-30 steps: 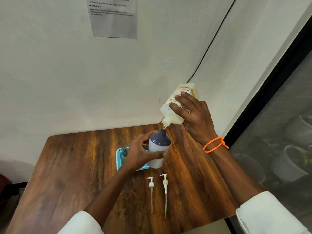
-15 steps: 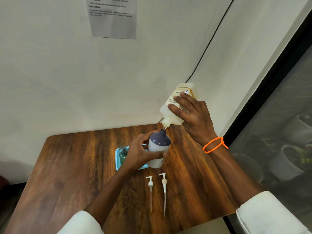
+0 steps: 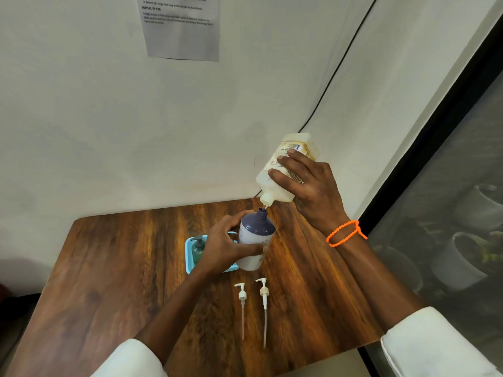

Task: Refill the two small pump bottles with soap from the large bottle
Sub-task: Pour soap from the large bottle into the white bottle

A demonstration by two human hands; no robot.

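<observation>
With the right hand (image 3: 313, 191) gripping the upended large soap bottle (image 3: 285, 170) and the left hand (image 3: 228, 246) clasping the white, purple-shouldered pump bottle (image 3: 254, 240) on the desk (image 3: 109, 268), keep nozzle centred just above the open neck, squeezing gently.

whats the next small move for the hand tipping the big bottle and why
Probably hold the tilt and squeeze gently. The right hand has the large bottle tipped, its nozzle right above the open neck of the small bottle, which the left hand grips. Both pumps lie on the table, so filling comes before capping.
</observation>
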